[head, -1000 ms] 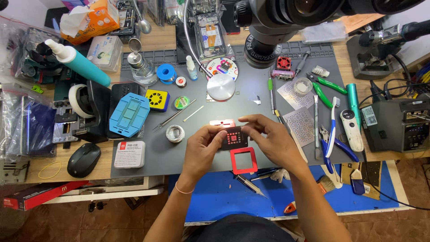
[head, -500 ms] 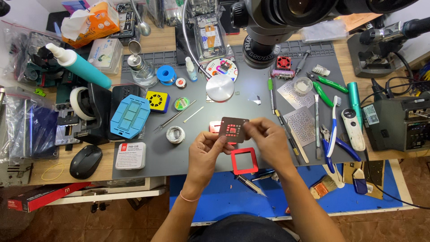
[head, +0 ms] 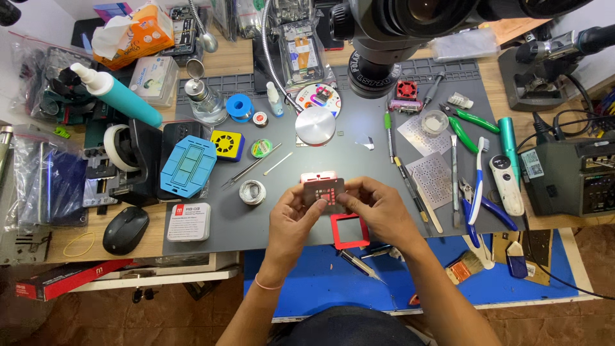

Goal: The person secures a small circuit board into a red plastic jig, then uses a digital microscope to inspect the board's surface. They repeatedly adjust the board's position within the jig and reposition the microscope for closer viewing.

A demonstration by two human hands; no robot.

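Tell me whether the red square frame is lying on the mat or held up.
Lying on the mat: the red square frame lies flat beneath both hands, untouched.

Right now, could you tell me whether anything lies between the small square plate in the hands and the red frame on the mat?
Nothing visible does. The left hand and right hand hold the square plate just above the red frame, with only bare grey mat between.

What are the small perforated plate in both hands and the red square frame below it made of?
Small perforated plate: looks like thin sheet metal, dull grey, with a fine hole grid. Red square frame: uniform matte red, likely plastic or coated metal; cannot tell which.
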